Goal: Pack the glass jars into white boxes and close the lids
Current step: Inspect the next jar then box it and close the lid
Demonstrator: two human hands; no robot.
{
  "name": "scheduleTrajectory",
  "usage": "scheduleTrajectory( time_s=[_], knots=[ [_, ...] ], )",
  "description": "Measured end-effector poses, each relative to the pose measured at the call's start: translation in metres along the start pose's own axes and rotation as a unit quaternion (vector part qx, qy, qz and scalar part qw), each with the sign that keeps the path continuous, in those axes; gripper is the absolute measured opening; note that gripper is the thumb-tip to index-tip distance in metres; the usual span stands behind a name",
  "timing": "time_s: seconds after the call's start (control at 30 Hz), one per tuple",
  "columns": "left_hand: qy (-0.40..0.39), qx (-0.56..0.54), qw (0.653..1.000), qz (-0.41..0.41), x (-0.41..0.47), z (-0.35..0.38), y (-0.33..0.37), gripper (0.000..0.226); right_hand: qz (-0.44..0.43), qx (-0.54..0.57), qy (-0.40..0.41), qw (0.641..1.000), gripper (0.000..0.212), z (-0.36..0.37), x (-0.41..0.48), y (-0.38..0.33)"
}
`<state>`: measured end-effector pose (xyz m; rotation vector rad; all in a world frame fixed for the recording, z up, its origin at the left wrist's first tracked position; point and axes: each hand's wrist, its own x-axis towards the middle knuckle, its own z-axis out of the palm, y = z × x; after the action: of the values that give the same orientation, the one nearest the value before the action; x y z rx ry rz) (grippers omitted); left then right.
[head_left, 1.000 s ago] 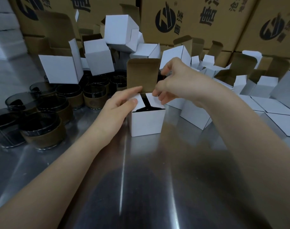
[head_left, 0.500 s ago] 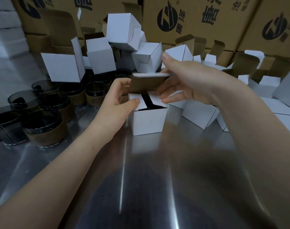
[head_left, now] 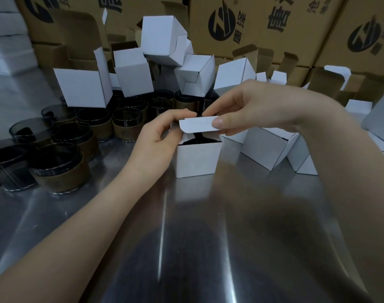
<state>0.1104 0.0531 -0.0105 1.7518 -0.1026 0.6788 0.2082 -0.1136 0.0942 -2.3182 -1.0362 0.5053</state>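
A small white box (head_left: 196,159) stands on the metal table (head_left: 186,237) in the middle, with something dark inside under its two side flaps. Its lid flap (head_left: 196,126) is folded forward over the opening, tuck tab bent down. My right hand (head_left: 247,110) pinches the flap's right end, thumb on the front. My left hand (head_left: 162,136) holds the box's left top corner, fingers at the flap's left end. Several dark glass jars (head_left: 59,167) with brown bands stand at the left.
Open empty white boxes (head_left: 84,88) are piled behind the jars and lie at the right (head_left: 272,147). Large brown cartons (head_left: 252,22) with printed logos wall off the back. Bare steel surface lies in front of the box.
The lid flap stood upright one second ago; my right hand has folded it forward and down over the opening. My left hand moved from the side flap up to the lid's left end.
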Motion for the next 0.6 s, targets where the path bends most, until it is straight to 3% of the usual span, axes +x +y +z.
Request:
scheduleTrajectory(
  time_s=[0.1,0.2,0.3,0.6],
  knots=[
    [-0.039,-0.041,0.997,-0.052,0.002,-0.005,-0.001,0.038,-0.010,-0.108,0.016,0.994,0.022,0.004,0.001,-0.004],
    [-0.066,-0.047,0.996,-0.043,0.001,-0.009,-0.001,0.033,-0.018,-0.170,0.024,0.985,0.023,0.007,0.000,-0.007],
    [-0.071,-0.006,0.997,-0.016,-0.002,-0.009,-0.003,0.024,-0.021,-0.200,0.027,0.979,0.023,0.009,0.001,-0.008],
    [-0.084,0.057,0.995,0.002,-0.002,-0.011,-0.004,0.027,-0.038,-0.253,0.041,0.966,0.027,0.015,0.004,-0.008]
  ],
)
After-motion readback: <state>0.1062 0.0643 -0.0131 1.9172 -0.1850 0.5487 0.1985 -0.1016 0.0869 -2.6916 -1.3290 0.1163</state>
